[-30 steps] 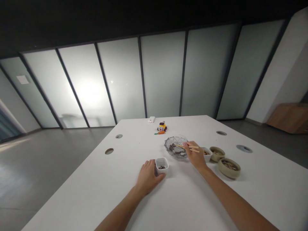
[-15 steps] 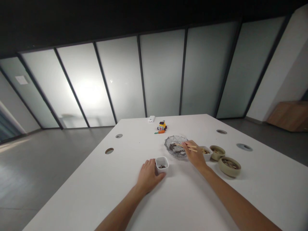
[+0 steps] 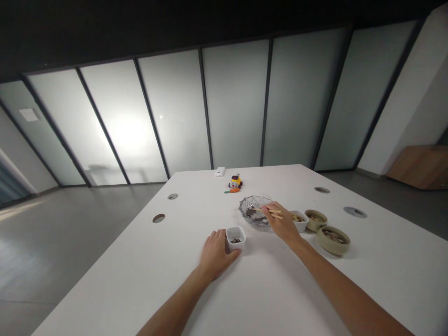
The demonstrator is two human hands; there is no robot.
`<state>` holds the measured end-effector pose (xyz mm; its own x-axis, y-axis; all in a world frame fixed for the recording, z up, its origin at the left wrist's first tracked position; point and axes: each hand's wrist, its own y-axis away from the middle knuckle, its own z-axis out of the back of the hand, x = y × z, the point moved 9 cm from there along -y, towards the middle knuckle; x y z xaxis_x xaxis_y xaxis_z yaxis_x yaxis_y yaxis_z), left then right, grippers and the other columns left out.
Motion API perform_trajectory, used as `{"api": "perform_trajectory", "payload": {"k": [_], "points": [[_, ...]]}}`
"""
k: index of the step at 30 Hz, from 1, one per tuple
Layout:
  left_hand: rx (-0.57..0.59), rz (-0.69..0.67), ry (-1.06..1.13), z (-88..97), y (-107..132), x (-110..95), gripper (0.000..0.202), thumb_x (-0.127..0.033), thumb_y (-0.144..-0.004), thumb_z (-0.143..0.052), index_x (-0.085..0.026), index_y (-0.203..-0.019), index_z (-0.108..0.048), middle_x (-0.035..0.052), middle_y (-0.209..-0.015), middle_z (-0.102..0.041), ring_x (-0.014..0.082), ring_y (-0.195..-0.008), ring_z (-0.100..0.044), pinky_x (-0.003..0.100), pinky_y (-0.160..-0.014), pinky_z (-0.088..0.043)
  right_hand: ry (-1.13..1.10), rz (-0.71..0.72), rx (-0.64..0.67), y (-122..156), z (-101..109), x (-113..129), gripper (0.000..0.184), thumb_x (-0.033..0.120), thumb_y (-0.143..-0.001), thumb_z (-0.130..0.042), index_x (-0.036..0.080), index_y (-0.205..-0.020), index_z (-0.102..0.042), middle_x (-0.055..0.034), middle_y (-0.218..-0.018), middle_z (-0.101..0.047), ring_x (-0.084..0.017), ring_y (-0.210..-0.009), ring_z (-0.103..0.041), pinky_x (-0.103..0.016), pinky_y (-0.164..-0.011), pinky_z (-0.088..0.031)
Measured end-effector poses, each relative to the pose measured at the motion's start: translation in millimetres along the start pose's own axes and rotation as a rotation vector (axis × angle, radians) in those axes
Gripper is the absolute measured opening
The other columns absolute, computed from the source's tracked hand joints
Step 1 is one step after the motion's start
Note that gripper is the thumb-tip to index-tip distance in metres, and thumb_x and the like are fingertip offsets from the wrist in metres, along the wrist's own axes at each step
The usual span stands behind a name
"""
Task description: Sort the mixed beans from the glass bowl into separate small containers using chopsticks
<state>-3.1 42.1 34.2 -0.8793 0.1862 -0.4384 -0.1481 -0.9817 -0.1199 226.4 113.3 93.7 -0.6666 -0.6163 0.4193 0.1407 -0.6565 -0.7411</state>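
We're holding the small white cup in our left grip; right grip is clamping chopsticks, tips pointing into the glass bowl at cup's one o'clock.

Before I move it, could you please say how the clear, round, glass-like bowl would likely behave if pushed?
The bowl seems rigid and breakable, given its glassy, faceted look. Wide and low, it would probably slide, not tip; the small dark pieces inside might shift.
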Motion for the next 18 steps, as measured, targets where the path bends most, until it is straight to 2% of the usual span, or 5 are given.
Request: {"api": "perform_trajectory", "payload": {"k": [7,18], "points": [[0.023,0.020,-0.010,-0.4,0.4,1.0,0.033,-0.047,-0.085,-0.068,-0.023,-0.106,-0.058,0.0077,-0.116,-0.068,0.0268,-0.111,-0.059,0.034,-0.091,-0.042,-0.012,-0.006,-0.015,0.9,2.4,0.1,0.052,0.059,-0.105,-0.038,0.025,-0.082,-0.071,-0.0066,-0.080,-0.067,-0.024,-0.077,-0.064,-0.037,-0.077,-0.054],[-0.019,-0.021,0.003,-4.0,-1.1,3.6,0.032,-0.047,-0.085,-0.069,-0.023,-0.102,-0.057,0.0076,-0.113,-0.067,0.0265,-0.107,-0.059,0.033,-0.087,-0.041,-0.013,-0.014,-0.022,1.5,0.4,-3.7,0.055,0.063,-0.103,-0.037,0.025,-0.081,-0.070,-0.0075,-0.082,-0.069,-0.025,-0.081,-0.066,-0.038,-0.080,-0.055]]}}
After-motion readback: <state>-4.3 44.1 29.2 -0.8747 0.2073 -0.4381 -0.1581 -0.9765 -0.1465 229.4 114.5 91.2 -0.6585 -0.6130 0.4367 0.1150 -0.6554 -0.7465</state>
